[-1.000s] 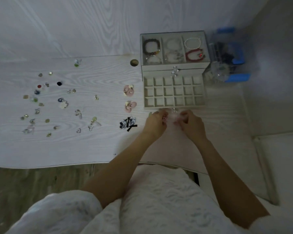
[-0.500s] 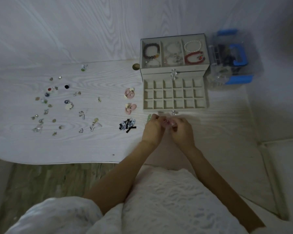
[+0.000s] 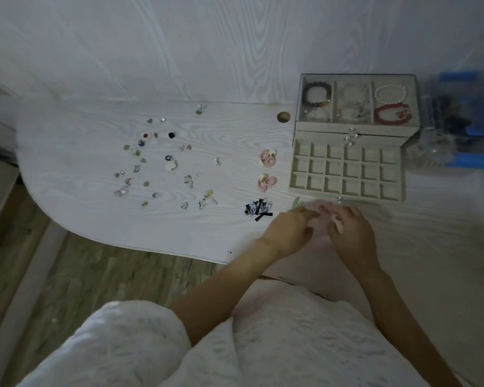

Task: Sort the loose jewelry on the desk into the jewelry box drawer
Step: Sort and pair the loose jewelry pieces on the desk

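The beige jewelry box (image 3: 358, 129) stands at the back right of the desk, with bracelets in its top tray. Its lower drawer (image 3: 292, 166) is pulled out, and the small grid compartments look empty. Just in front of the drawer my left hand (image 3: 288, 230) and my right hand (image 3: 352, 233) meet, and both pinch a small pale pink, blurred piece (image 3: 319, 216). A small green piece (image 3: 295, 203) lies beside my left fingers. Two pink flower earrings (image 3: 268, 159) (image 3: 266, 182) and a black-and-white bow piece (image 3: 259, 208) lie left of the drawer. Several small loose pieces (image 3: 157, 163) are scattered further left.
A clear plastic box with blue handles (image 3: 456, 129) stands right of the jewelry box. A round cable hole (image 3: 283, 117) sits in the desk (image 3: 95, 208) by the box's left corner. The desk's curved front edge drops to wooden floor (image 3: 95, 275) at lower left.
My hands have drawn closer together around the pink piece and stay in front of the drawer. My head has turned, so the desk sits further right in view.
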